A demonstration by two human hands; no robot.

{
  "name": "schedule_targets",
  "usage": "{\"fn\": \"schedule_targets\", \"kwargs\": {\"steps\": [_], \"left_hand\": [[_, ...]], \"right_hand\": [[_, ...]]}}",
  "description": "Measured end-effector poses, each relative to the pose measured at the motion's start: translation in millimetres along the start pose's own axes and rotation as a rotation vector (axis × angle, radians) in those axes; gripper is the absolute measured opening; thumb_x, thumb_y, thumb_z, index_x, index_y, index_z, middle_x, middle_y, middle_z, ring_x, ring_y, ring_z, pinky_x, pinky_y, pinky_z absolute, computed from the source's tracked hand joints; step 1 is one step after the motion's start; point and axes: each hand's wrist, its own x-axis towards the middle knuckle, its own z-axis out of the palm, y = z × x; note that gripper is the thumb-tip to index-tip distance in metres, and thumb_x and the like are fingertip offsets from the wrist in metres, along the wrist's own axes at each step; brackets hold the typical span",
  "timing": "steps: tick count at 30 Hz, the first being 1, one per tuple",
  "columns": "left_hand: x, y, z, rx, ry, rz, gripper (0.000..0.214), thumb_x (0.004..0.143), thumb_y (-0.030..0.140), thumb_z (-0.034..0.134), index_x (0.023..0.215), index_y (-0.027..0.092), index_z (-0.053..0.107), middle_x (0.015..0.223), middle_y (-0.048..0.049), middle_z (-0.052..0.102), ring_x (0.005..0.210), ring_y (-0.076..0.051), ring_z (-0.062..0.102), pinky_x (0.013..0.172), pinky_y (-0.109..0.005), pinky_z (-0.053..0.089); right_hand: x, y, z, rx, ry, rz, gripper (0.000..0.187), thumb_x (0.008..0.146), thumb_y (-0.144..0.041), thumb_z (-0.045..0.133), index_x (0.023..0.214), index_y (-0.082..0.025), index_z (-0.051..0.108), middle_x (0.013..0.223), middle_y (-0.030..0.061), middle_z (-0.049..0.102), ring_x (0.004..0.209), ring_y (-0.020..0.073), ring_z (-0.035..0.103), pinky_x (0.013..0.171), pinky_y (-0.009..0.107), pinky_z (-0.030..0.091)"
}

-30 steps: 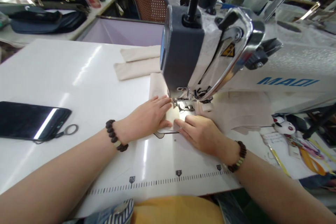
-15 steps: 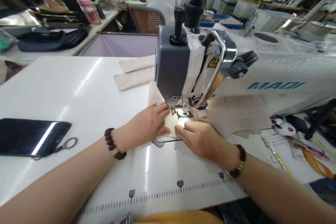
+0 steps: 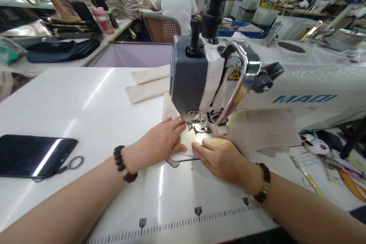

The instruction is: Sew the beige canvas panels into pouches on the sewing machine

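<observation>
Beige fabric (image 3: 187,142) lies under the presser foot (image 3: 201,127) of a sewing machine (image 3: 188,72). My left hand (image 3: 164,137) rests flat on it, left of the foot, with the fingers stretched toward the machine head. Just right of the needle plate, my right hand (image 3: 219,156) has its fingers bent and pressed together at the fabric's near edge; its palm side is hidden. A wider beige fabric piece (image 3: 263,126) spreads beneath the machine arm to the right. Two beige strips (image 3: 148,88) lie behind the machine head on the left.
A phone (image 3: 31,156) and a small ring-handled tool (image 3: 74,162) lie on the white table (image 3: 94,122) at left. A panda-shaped item (image 3: 316,145) and assorted tools sit at right. A person in white (image 3: 175,2) is beyond, near a chair (image 3: 161,27).
The view has tilted up slightly, so everything sits a little lower in the picture. Both hands keep nearly the same place beside the presser foot.
</observation>
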Motion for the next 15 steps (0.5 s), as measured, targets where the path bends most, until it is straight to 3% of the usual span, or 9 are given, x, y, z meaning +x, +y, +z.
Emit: {"fn": "schedule_targets", "kwargs": {"steps": [6, 10, 15], "left_hand": [[-1.2, 0.5, 2.4, 0.004, 0.037, 0.034, 0.035, 0.088, 0.032, 0.054, 0.112, 0.007, 0.051, 0.116, -0.0159, 0.055, 0.114, -0.028, 0.048, 0.095, -0.044, 0.041], [-11.3, 11.2, 1.5, -0.117, 0.016, 0.156, 0.016, 0.092, 0.020, 0.045, 0.097, 0.014, 0.059, 0.105, -0.0079, 0.059, 0.099, -0.019, 0.055, 0.088, -0.033, 0.046], [-16.3, 19.6, 1.8, -0.284, -0.013, 0.178, 0.020, 0.092, 0.014, 0.041, 0.086, 0.016, 0.060, 0.086, -0.0026, 0.059, 0.085, -0.014, 0.057, 0.080, -0.026, 0.048]], "right_hand": [[1.0, 0.8, -0.3, -0.006, 0.003, 0.019, 0.028, 0.095, -0.025, 0.035, 0.096, -0.014, 0.061, 0.068, 0.0018, 0.055, 0.059, 0.0141, 0.046, 0.055, 0.029, 0.029], [-1.4, 0.7, -0.7, 0.026, 0.078, -0.073, 0.032, 0.095, -0.023, 0.034, 0.086, -0.014, 0.063, 0.063, 0.0012, 0.054, 0.057, 0.0143, 0.045, 0.054, 0.030, 0.028], [-3.7, 0.1, 0.2, 0.027, 0.100, -0.093, 0.034, 0.096, -0.024, 0.034, 0.083, -0.014, 0.064, 0.061, 0.0008, 0.052, 0.055, 0.0141, 0.044, 0.052, 0.030, 0.027]]}}
